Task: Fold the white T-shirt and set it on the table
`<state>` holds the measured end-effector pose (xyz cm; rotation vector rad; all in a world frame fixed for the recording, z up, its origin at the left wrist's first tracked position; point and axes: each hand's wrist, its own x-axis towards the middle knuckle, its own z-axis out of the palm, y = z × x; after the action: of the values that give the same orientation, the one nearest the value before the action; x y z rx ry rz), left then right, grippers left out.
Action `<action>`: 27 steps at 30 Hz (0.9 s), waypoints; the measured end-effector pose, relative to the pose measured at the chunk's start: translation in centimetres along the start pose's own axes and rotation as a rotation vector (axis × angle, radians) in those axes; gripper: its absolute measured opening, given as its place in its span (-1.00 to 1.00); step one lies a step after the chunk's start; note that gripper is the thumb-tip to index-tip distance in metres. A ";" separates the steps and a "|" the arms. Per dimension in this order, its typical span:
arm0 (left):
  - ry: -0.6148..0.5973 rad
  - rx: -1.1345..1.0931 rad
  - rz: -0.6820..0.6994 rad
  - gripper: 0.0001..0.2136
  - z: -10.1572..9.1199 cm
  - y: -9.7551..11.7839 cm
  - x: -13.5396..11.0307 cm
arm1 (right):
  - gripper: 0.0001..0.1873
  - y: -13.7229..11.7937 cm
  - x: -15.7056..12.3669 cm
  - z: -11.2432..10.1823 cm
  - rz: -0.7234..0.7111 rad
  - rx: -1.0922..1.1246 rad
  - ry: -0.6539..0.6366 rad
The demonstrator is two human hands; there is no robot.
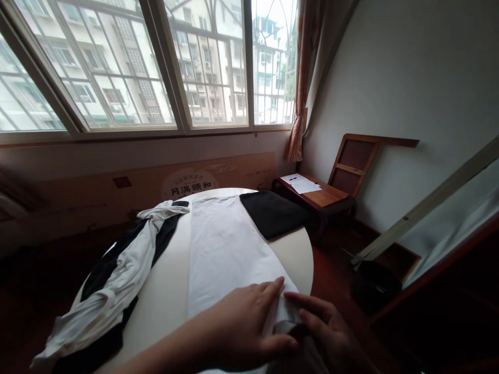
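A long white garment [224, 244] lies spread and folded lengthwise on the round white table [161, 283]; its exact kind is unclear. Across its near right part rests my left hand [249, 317], fingers stretched over the cloth and thumb apart. My right hand [331, 327] grips the garment's right edge, where the fabric bunches up in a small fold beside the left fingertips. Part of that grip is dark and hidden. Beyond, a folded black garment [275, 213] touches the white one's right side.
On the table's left, a crumpled white garment [132, 259] lies over a black garment [111, 332], hanging past the edge. A low wooden table [327, 195] with papers [302, 183] stands back right. A black bin [376, 283] sits on the floor right. Windows line the far wall.
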<state>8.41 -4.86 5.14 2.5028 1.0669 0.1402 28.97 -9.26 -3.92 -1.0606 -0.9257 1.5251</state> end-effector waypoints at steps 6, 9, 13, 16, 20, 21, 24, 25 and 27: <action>0.616 0.217 -0.229 -0.31 7.4 0.8 -2.9 | -0.49 -2.2 0.9 1.5 -0.142 0.049 -0.370; 0.785 0.320 -0.381 -0.41 10.2 0.6 -4.8 | -0.48 -2.4 1.1 1.9 -0.137 0.051 -0.481; 0.955 0.355 -0.428 -0.45 12.3 2.0 -6.2 | -0.50 -2.8 0.9 2.6 -0.137 0.048 -0.601; 1.038 0.377 -0.418 -0.44 12.7 3.0 -5.2 | -0.49 -3.3 0.5 3.3 -0.160 0.057 -0.651; 1.060 0.403 -0.449 -0.50 12.6 2.9 -4.4 | -0.49 -3.6 0.3 3.3 -0.181 0.079 -0.583; 1.050 0.408 -0.450 -0.51 12.6 2.8 -4.7 | -0.49 -3.6 0.2 3.0 -0.185 0.086 -0.555; 1.033 0.438 -0.443 -0.53 13.3 2.1 -6.8 | -0.49 -3.4 -0.2 1.6 -0.203 0.090 -0.454; 1.031 0.451 -0.449 -0.53 13.8 1.8 -7.8 | -0.49 -3.2 -0.4 1.0 -0.204 0.084 -0.421; 1.028 0.480 -0.470 -0.55 15.1 1.2 -9.8 | -0.51 -2.5 -0.8 -0.3 -0.191 0.065 -0.362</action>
<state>6.15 -17.57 -7.42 2.4458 2.2640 1.2464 30.10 -9.61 -1.55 -0.6379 -1.1798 1.6005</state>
